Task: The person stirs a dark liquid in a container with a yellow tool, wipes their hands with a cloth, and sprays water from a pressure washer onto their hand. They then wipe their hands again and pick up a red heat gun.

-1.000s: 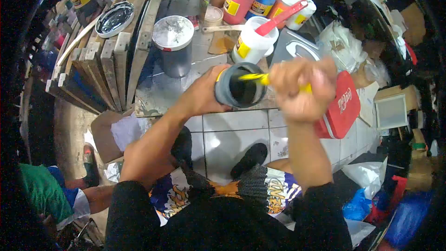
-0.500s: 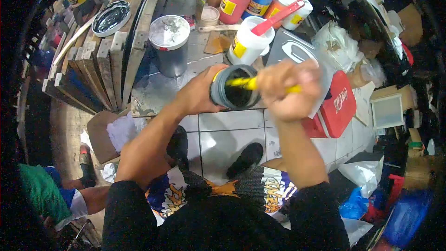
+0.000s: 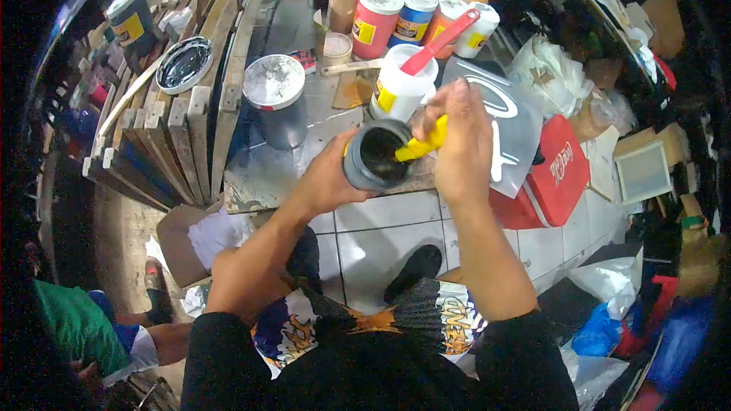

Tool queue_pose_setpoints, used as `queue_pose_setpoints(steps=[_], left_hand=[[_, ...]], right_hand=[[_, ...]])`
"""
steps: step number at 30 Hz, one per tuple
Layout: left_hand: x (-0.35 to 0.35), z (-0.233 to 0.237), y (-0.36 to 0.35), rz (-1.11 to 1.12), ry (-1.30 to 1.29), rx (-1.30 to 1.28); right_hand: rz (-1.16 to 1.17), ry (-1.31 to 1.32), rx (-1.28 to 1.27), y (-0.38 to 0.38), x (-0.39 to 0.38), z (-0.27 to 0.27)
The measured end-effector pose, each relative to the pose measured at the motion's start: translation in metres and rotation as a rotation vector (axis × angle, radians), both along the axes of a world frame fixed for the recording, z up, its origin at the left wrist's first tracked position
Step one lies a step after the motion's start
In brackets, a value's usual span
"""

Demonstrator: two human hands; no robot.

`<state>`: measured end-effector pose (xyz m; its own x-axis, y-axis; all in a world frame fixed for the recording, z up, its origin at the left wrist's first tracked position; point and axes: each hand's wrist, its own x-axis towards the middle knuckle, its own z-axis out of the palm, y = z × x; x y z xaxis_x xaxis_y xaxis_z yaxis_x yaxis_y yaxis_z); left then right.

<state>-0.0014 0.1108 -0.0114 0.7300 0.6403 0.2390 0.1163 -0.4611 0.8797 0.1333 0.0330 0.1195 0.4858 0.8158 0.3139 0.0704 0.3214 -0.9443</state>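
Observation:
My left hand [image 3: 329,175] is wrapped round a dark grey plastic tub [image 3: 356,169], whose open mouth tilts towards me. Dark residue coats the tub's inside. In my right hand [image 3: 463,144] is a yellow stirring tool [image 3: 420,144]; its lower end reaches into the tub at the right side of the rim, and its tip is hard to make out. Just behind the tub stands an open white paint jar [image 3: 402,76] with a red spatula [image 3: 440,42] lying across its top.
Several lidded paint jars [image 3: 377,23] stand at the back of the table. A large dark tub [image 3: 280,125] with a smeared white lid is at left, beside upright wooden frames [image 3: 199,129]. A red cooler [image 3: 562,171] sits at right. Another person's green-clothed body [image 3: 80,327] shows lower left.
The yellow tool has swung to a steeper slant and moved towards the tub's right rim. My right hand has turned and risen slightly. The tub's mouth faces me more. The whole view has shifted somewhat.

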Motion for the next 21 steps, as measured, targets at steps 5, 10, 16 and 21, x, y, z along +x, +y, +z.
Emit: queue_pose_setpoints(steps=[5,10,16,21], left_hand=[[0.006,0.008,-0.031,0.272,0.017,-0.084],[0.001,-0.015,0.025,-0.301,0.029,-0.077],[0.005,-0.001,0.028,-0.334,0.075,-0.128],[0.031,0.007,-0.045,0.338,-0.191,-0.124]], right_hand=[[-0.375,-0.133,0.196,0.044,0.001,-0.030],[0.212,0.303,0.151,0.052,0.000,-0.020],[0.027,0.160,0.192,0.031,0.013,0.010],[-0.125,-0.063,0.063,0.060,0.015,-0.028]])
